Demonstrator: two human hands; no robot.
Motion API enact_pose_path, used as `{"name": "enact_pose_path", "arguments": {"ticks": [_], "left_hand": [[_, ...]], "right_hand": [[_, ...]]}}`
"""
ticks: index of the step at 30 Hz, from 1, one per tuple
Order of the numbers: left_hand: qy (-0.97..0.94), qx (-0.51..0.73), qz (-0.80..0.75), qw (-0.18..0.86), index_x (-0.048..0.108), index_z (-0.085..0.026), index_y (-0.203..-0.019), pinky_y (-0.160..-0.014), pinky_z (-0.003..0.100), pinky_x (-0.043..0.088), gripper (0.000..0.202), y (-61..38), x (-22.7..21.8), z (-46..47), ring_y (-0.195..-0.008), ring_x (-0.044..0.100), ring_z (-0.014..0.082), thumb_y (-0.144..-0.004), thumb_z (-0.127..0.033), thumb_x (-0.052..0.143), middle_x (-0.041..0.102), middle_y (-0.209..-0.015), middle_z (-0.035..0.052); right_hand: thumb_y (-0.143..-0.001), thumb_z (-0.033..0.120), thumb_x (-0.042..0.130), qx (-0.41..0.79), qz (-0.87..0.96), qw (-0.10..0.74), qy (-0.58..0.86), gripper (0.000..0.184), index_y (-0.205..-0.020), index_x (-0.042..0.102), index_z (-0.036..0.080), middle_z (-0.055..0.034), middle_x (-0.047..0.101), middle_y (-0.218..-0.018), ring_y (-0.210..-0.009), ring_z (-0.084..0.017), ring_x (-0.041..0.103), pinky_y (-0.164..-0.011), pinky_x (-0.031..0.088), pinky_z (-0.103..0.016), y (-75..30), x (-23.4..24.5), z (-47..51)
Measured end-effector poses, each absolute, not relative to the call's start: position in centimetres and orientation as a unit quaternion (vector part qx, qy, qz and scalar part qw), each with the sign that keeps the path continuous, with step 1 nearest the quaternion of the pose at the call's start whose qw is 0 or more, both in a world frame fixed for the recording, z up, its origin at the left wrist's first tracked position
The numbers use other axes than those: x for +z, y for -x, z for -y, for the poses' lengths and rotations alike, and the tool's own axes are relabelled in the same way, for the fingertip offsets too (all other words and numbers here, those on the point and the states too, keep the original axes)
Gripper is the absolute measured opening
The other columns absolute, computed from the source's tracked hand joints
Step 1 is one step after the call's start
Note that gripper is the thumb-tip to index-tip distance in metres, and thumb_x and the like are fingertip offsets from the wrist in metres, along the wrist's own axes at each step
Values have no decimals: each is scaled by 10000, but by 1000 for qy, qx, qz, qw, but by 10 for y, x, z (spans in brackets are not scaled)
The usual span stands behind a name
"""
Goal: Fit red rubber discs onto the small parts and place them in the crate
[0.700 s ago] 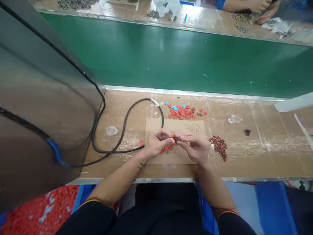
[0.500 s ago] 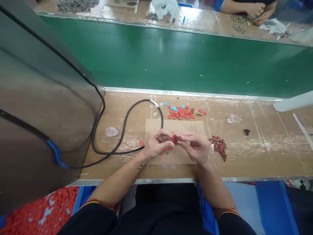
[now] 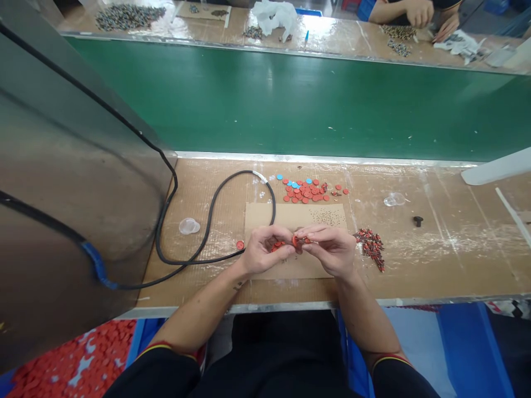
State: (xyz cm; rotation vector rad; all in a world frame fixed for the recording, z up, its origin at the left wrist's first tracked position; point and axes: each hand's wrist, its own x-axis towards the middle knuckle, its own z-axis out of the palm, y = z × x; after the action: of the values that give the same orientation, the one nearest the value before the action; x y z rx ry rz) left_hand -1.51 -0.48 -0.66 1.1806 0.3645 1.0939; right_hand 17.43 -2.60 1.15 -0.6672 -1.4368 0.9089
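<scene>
My left hand [image 3: 265, 251] and my right hand [image 3: 329, 250] meet above a cardboard sheet [image 3: 307, 269], their fingertips pinching a small red part [image 3: 299, 240]. Its exact shape is partly hidden by my fingers. Red discs [image 3: 278, 245] lie just below my left fingers. Further up the table is a scatter of red and blue discs [image 3: 307, 190]. A heap of small red-and-dark parts [image 3: 371, 249] lies right of my right hand, and a lone red disc [image 3: 239, 245] sits left of my left hand.
A black cable [image 3: 211, 221] loops beside the cardboard, and a metal panel [image 3: 74, 166] stands at the left. Transparent plastic pieces [image 3: 188, 225] lie on the table. Beyond a green belt [image 3: 265, 99], a co-worker's hands [image 3: 418, 14] work at the far bench.
The view has tilted slightly, showing more of the far bench. My hands stay together over the cardboard with the red part between them.
</scene>
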Motion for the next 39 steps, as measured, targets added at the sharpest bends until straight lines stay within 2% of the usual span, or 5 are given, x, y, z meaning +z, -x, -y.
{"name": "enact_pose_path", "arguments": {"ticks": [5, 22, 29, 35, 39], "left_hand": [[-536, 449, -163, 696, 685, -147, -932, -702, 255, 622, 242, 18, -8, 3, -773, 797, 187, -1004, -377, 707, 809, -832, 96], [-536, 471, -139, 686, 693, -144, -950, -659, 197, 606, 148, 17, -6, 3, -753, 809, 172, -1013, -278, 695, 819, -829, 87], [-537, 469, -153, 684, 715, -146, -949, -668, 227, 629, 135, 18, -9, 2, -738, 803, 180, -991, -274, 720, 818, -821, 85], [-535, 449, -183, 692, 690, -142, -898, -658, 244, 647, 266, 19, -7, 2, -707, 796, 184, -969, -390, 757, 805, -776, 87], [-523, 457, -217, 686, 689, -147, -907, -628, 233, 644, 300, 19, -6, 1, -640, 774, 167, -947, -431, 778, 789, -732, 66]], "right_hand": [[-922, 147, 826, 410, 617, 610, 281, 339, -1178, 807, 369, -11, 859, -1073, -913, -186, 843, -794, 723, -312, -174, 12, 27], [-934, 172, 816, 417, 614, 607, 284, 260, -1135, 810, 337, -24, 857, -1070, -870, -179, 839, -796, 725, -323, -173, 9, 28], [-895, 141, 846, 417, 607, 612, 288, 304, -1117, 818, 346, -13, 861, -1043, -913, -192, 845, -822, 728, -327, -173, 10, 28], [-880, 245, 881, 411, 601, 599, 334, 155, -1012, 833, 311, -32, 862, -987, -891, -212, 845, -825, 733, -363, -174, 8, 29], [-870, 206, 889, 412, 578, 624, 327, 234, -1055, 827, 336, -10, 861, -993, -904, -196, 842, -799, 725, -327, -179, 9, 29]]}}
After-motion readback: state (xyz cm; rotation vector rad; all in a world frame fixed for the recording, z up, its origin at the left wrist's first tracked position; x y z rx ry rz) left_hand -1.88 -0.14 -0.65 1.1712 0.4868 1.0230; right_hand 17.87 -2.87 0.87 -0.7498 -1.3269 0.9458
